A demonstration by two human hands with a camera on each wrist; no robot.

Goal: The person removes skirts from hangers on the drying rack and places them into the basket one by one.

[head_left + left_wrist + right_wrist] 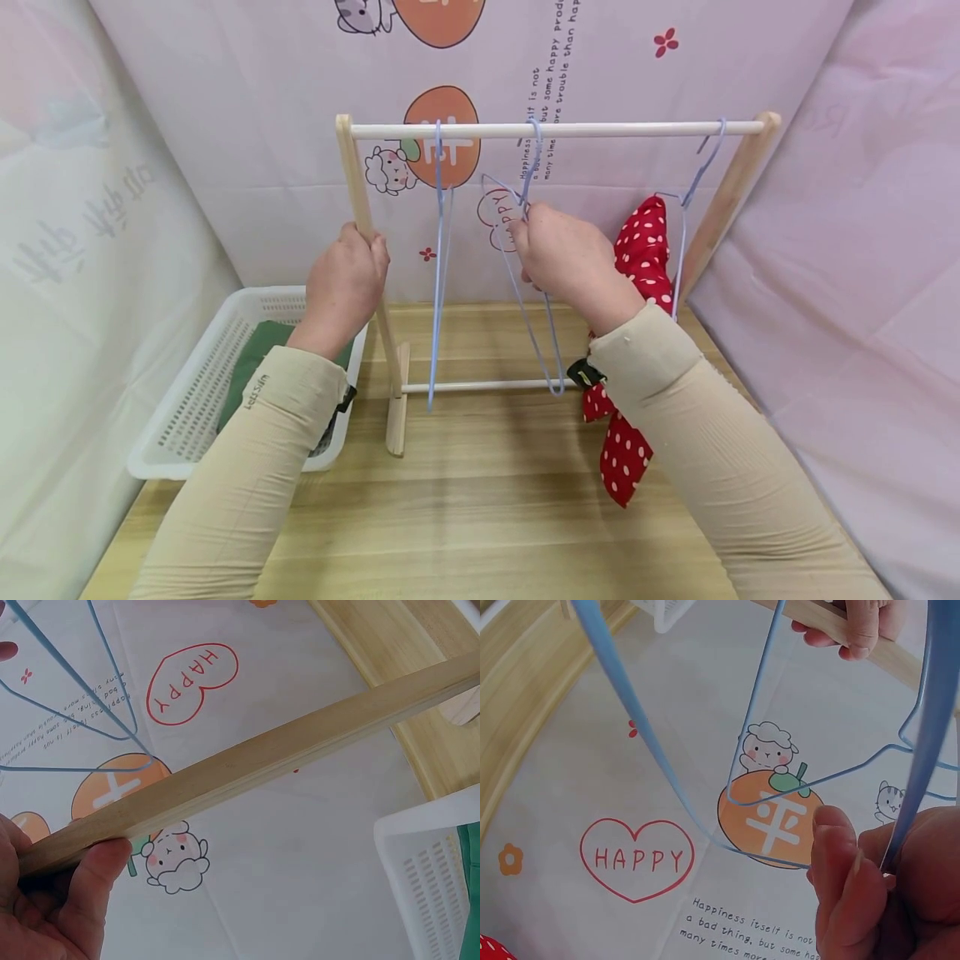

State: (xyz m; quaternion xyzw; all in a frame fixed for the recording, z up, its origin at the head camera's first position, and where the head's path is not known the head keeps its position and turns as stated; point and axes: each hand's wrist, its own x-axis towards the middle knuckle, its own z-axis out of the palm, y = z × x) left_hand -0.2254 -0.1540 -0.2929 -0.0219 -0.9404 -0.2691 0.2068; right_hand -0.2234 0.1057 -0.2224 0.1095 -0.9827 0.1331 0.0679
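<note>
My left hand (347, 279) grips the left wooden post (262, 754) of a small clothes rack, thumb and fingers wrapped about it. My right hand (566, 254) pinches a light-blue hanger (557, 392) just below its hook, on one shoulder. That hanger's hook loops over the rack's white top rod (615, 130), and its frame hangs at an angle. Between the hands, a second blue hanger (437, 275) dangles bare from the rod. Further right, a red cloth garment with white dots (626, 462) hangs from a third hanger (699, 175), partly hidden behind my right forearm.
A white perforated basket (153, 471) with folded green cloth (255, 358) stands left of the rack. The rack's left foot (397, 425) rests on the wooden table (465, 517). A printed white sheet (292, 117) rises behind, with sheets along both sides.
</note>
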